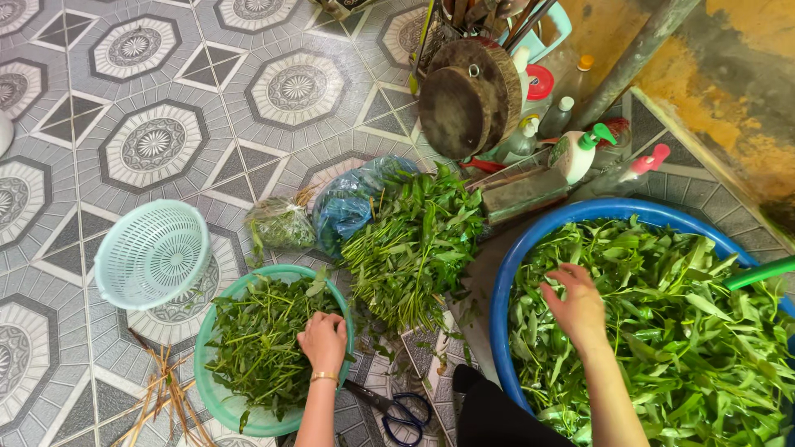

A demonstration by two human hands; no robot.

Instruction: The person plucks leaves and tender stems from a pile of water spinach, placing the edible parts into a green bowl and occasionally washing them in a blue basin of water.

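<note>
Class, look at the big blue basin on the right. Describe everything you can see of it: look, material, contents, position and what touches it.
The blue basin is a large round tub, apparently plastic, with a smooth thick rim. It sits on the patterned tiled floor at the lower right, partly cut off by the picture's edge. It is heaped with loose green leaves and stems. The right hand rests on those leaves inside it. A green hose-like tube crosses its right rim. Bottles stand just behind it.

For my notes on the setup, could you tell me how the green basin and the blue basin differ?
The green basin is smaller, holding thin stems under the left hand; the blue basin is larger, piled with broad leaves under the right hand. Both are round and sit on the tiled floor.
</note>
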